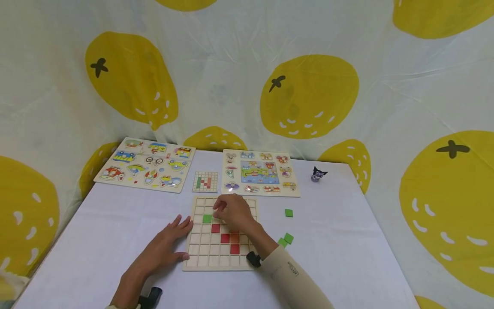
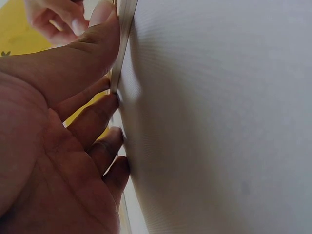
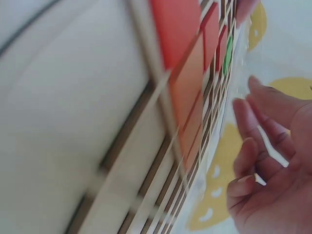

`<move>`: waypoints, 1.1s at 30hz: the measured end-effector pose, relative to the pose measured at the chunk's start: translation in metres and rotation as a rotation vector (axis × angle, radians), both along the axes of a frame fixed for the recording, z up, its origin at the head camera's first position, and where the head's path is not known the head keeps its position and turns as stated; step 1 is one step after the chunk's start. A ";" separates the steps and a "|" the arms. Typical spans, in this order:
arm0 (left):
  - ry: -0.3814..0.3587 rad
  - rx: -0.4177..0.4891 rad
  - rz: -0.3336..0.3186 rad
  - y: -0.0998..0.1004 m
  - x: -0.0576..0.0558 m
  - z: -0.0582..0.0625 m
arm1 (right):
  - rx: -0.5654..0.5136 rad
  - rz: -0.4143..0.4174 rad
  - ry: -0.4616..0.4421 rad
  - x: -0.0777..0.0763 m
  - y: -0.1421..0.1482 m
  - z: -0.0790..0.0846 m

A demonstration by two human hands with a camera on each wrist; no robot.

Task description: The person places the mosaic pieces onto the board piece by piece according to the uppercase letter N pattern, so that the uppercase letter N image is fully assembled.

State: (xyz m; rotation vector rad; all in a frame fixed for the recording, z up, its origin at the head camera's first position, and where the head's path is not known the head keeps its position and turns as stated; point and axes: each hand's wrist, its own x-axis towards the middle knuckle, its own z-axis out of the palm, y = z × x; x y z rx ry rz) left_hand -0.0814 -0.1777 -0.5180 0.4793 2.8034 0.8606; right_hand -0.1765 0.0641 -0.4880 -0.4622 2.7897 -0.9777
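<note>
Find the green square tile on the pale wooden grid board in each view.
Head: green tile, below-left of centre, just left of the right hand.
Left wrist: not in it.
Right wrist: upper right, a thin sliver past the red square tiles.
Shared landmark: wooden grid board; left wrist shows its edge.

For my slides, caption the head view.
Right hand over a pale wooden grid board with square red, green and orange tiles, left hand touching its edge.
</note>
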 end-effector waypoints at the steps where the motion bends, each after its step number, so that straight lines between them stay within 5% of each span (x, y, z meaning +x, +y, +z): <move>1: 0.001 0.001 0.001 0.000 0.000 0.000 | -0.016 -0.008 0.006 0.000 0.006 0.001; 18: -0.002 0.009 0.001 0.000 0.000 0.000 | -0.022 -0.262 0.070 -0.006 0.136 -0.002; 33: -0.030 0.003 0.015 0.001 0.000 0.002 | 0.184 -0.396 -0.140 -0.009 0.199 0.003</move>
